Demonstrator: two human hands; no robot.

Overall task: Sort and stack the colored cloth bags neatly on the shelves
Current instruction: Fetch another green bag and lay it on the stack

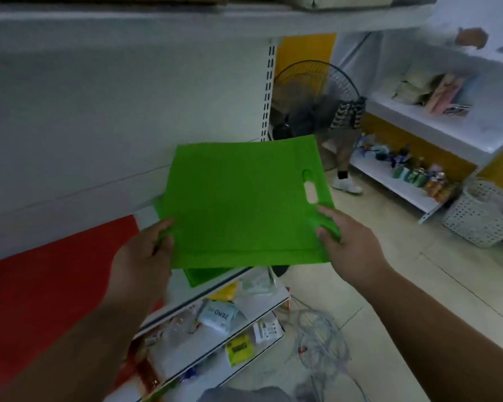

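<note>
A flat green cloth bag (241,204) with a cut-out handle slot on its right side lies level over the white shelf (215,288). My left hand (145,256) grips its near left edge, thumb on top. My right hand (349,242) pinches its near right corner just below the handle slot. Under the bag, more green cloth (199,275) peeks out on the shelf. A red cloth bag (47,288) lies flat on the same shelf to the left, partly hidden by my left forearm.
Lower shelves (244,329) hold small packets. Tangled white cables (320,340) lie on the tiled floor. A person (344,146) stands by a black fan (308,94) at the aisle's end. White shelving with goods and a white lattice basket (482,219) are to the right.
</note>
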